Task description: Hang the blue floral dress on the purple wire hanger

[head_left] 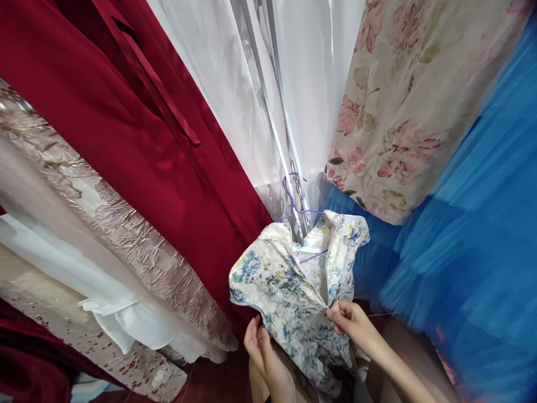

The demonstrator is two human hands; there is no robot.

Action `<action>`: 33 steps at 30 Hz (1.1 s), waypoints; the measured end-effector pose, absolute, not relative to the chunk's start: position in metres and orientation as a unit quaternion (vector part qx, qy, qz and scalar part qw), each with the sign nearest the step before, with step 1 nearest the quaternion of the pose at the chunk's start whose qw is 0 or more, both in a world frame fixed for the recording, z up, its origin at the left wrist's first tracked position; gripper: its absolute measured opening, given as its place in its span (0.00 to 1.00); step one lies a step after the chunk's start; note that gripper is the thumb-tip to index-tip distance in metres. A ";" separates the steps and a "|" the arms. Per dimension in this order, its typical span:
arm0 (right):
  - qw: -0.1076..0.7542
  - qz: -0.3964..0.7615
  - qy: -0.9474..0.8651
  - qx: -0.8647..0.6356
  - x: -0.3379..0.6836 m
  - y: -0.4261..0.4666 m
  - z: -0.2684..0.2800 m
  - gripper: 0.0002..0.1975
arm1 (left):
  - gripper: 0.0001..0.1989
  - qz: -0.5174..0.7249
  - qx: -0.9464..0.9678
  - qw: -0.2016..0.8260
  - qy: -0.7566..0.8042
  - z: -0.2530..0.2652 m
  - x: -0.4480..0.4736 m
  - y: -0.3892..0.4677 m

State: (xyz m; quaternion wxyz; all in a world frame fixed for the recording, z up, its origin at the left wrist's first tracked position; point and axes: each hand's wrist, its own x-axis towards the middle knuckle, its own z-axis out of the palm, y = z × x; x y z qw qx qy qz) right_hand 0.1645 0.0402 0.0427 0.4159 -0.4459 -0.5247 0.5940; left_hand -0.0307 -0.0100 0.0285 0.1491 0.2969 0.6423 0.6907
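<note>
— Several garments hang crowded around, so where do I start on the left?

— With the pale crinkled gown and the white sheer dress slanting down at the near left, then the red dress, its loose sash trailing because nothing ties it.

— And in the middle?

— White sheer fabric falls beside a thin pole at the far centre. Just below it is the blue floral dress, sitting on a purple wire hanger whose hook is up by the pole; I can't tell if it is actually caught on it.

— How are the hands placed?

— The left hand is under the near left edge of that floral dress, fingers partly hidden by cloth and seemingly closed loosely on the fabric. The right hand pinches the front opening between thumb and fingertips, a narrow grip. Holding both sides like that keeps the front spread and steady on the hanger.

— To the right?

— A pink floral dress hangs at the far right, and blue tulle billows over the near right, pressing close to the held dress.
</note>
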 end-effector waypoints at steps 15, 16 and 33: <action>0.421 0.661 -0.480 -0.395 0.159 0.036 0.079 0.18 | 0.08 0.467 0.632 0.255 0.563 0.032 0.030 0.010; 0.429 0.663 -0.476 -0.387 0.159 0.040 0.089 0.18 | 0.07 0.450 0.645 0.253 0.564 0.036 0.028 0.010; 0.596 0.575 -0.475 -0.298 0.135 0.119 0.227 0.12 | 0.07 0.220 0.808 0.219 0.500 0.102 0.022 0.005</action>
